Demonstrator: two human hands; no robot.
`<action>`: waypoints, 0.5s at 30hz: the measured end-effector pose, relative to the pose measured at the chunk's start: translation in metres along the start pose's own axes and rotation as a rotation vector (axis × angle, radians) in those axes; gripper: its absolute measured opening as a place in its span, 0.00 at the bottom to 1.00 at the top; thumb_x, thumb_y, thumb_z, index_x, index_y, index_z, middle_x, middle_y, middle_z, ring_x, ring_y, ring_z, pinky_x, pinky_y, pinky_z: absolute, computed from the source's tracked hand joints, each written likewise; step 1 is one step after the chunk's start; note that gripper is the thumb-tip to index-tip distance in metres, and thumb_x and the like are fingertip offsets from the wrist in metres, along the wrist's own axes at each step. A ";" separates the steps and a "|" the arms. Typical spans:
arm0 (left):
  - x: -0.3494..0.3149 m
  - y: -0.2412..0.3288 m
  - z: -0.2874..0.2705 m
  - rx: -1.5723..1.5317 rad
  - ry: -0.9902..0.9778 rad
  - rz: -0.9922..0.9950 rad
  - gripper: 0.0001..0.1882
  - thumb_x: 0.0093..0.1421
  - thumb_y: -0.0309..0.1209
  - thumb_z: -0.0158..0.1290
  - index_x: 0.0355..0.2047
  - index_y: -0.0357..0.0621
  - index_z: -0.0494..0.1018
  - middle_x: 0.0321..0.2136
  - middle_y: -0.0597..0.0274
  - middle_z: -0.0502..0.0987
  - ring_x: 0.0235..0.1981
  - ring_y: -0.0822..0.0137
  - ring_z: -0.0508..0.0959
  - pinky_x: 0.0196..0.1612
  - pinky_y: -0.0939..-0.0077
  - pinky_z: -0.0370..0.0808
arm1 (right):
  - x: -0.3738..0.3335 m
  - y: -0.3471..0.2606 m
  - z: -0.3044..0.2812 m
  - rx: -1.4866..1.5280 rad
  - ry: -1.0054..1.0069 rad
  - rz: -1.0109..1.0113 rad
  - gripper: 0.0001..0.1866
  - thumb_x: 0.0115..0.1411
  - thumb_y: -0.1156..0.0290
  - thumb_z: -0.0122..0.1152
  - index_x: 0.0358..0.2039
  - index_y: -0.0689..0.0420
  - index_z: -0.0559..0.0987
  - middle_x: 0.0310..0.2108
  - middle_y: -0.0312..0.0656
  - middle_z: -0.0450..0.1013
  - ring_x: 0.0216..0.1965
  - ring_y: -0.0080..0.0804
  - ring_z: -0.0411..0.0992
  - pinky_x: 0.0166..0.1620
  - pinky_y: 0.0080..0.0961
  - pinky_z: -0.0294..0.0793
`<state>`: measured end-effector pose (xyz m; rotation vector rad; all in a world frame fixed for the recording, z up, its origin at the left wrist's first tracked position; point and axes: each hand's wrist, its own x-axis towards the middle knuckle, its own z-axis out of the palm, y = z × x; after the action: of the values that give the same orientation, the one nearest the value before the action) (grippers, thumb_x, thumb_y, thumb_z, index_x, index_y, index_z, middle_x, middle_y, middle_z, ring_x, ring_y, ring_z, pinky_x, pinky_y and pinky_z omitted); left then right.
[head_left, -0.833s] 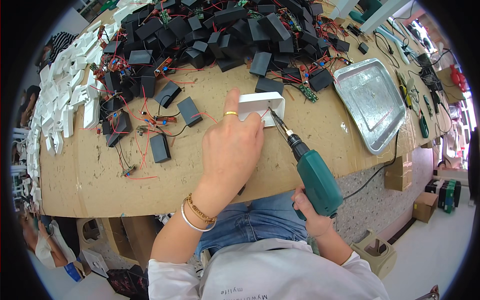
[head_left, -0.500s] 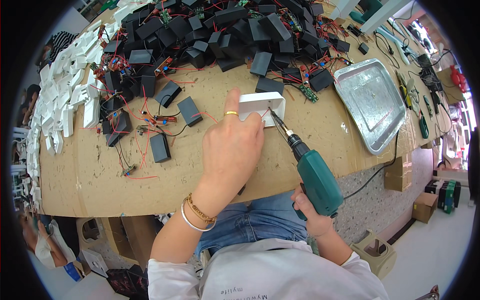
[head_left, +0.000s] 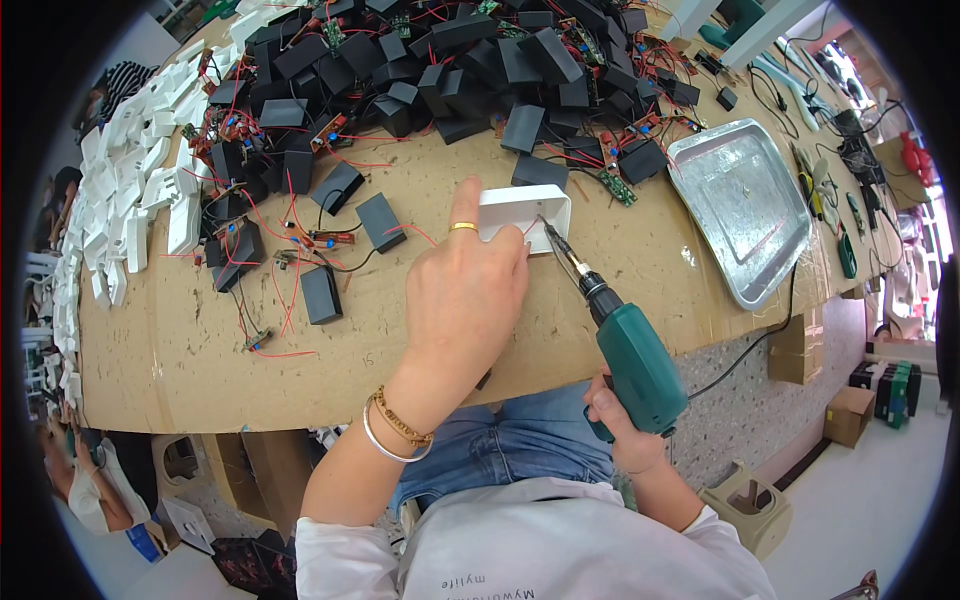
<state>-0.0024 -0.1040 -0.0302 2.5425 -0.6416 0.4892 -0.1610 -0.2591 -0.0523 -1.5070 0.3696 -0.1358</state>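
left hand: my left hand (head_left: 465, 285) is mostly closed over the left end of the white case (head_left: 510, 206), index finger stretched along it, other fingers curled; my thumb is hidden, so i cannot tell how it sits.
right hand: my right hand (head_left: 625, 428) is wrapped around the handle of the green power tool (head_left: 642, 362), thumb along its side.
tip and case: the tool's thin metal tip (head_left: 556, 238) reaches into the hollow of the case, right of my left fingers; i cannot tell whether it touches the wall.
long axes: the case runs left to right, hollow side toward me; the tool slants from lower right to upper left, toward it.
nearer hand: the left, which is on the case; from my right hand the case lies up and to the left, well apart, with the tool between.
red wire: a short red wire (head_left: 531, 227) shows inside the case, beside my left fingers.
black box: one black box (head_left: 540, 173) lies just beyond the case on the cardboard-covered surface (head_left: 180, 350).
farther out: metal tray (head_left: 745, 205) to the right, heaped black boxes (head_left: 545, 55) ahead, white parts (head_left: 125, 165) at far left.
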 end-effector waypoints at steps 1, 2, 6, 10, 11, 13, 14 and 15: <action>0.000 0.000 0.000 0.001 0.000 0.000 0.09 0.54 0.30 0.57 0.21 0.42 0.71 0.52 0.40 0.69 0.16 0.55 0.77 0.20 0.66 0.75 | 0.000 0.000 0.000 0.000 -0.005 -0.005 0.07 0.56 0.77 0.63 0.34 0.64 0.75 0.25 0.36 0.72 0.25 0.22 0.67 0.31 0.20 0.68; 0.000 0.000 0.000 0.000 0.000 0.000 0.09 0.54 0.30 0.57 0.21 0.42 0.71 0.52 0.40 0.69 0.16 0.55 0.77 0.20 0.66 0.75 | 0.000 0.000 0.000 0.000 -0.005 -0.005 0.07 0.56 0.77 0.63 0.34 0.64 0.75 0.25 0.36 0.72 0.25 0.22 0.67 0.31 0.20 0.68; 0.000 0.000 0.001 0.006 0.006 0.000 0.09 0.54 0.30 0.57 0.21 0.42 0.71 0.52 0.40 0.69 0.16 0.55 0.77 0.20 0.66 0.75 | 0.000 0.000 -0.001 -0.012 -0.011 -0.016 0.07 0.56 0.77 0.62 0.34 0.65 0.75 0.25 0.37 0.72 0.25 0.22 0.67 0.31 0.20 0.68; 0.000 0.000 0.001 0.016 0.007 0.000 0.09 0.54 0.30 0.57 0.20 0.42 0.71 0.52 0.41 0.69 0.16 0.55 0.77 0.20 0.66 0.75 | -0.001 0.003 -0.002 0.012 -0.017 -0.004 0.08 0.56 0.77 0.62 0.35 0.65 0.74 0.25 0.37 0.72 0.25 0.22 0.67 0.31 0.20 0.67; 0.000 0.000 0.001 0.016 0.007 0.001 0.09 0.54 0.30 0.57 0.20 0.42 0.71 0.52 0.41 0.69 0.16 0.55 0.77 0.20 0.66 0.75 | -0.001 0.003 -0.002 0.012 -0.017 -0.004 0.08 0.56 0.77 0.62 0.35 0.65 0.74 0.25 0.37 0.72 0.25 0.22 0.67 0.31 0.20 0.67; 0.000 0.000 0.001 0.017 0.005 -0.001 0.09 0.54 0.30 0.57 0.20 0.42 0.71 0.52 0.41 0.69 0.16 0.55 0.76 0.19 0.66 0.75 | 0.000 0.003 -0.002 0.041 -0.037 -0.034 0.10 0.56 0.78 0.62 0.37 0.65 0.74 0.26 0.38 0.72 0.25 0.22 0.67 0.31 0.20 0.68; 0.000 0.000 0.001 0.017 0.005 -0.001 0.09 0.54 0.30 0.57 0.20 0.42 0.71 0.52 0.41 0.69 0.16 0.55 0.76 0.19 0.66 0.75 | 0.000 0.003 -0.002 0.041 -0.037 -0.034 0.10 0.56 0.78 0.62 0.37 0.65 0.74 0.26 0.38 0.72 0.25 0.22 0.67 0.31 0.20 0.68; 0.000 0.000 0.001 0.015 0.005 -0.003 0.09 0.54 0.30 0.57 0.20 0.42 0.71 0.52 0.41 0.69 0.16 0.55 0.77 0.19 0.66 0.75 | 0.000 0.003 -0.002 0.038 -0.039 -0.036 0.10 0.56 0.78 0.62 0.38 0.65 0.74 0.26 0.39 0.72 0.26 0.22 0.68 0.31 0.20 0.68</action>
<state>-0.0024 -0.1047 -0.0312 2.5550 -0.6340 0.5016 -0.1620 -0.2611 -0.0556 -1.4773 0.3079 -0.1410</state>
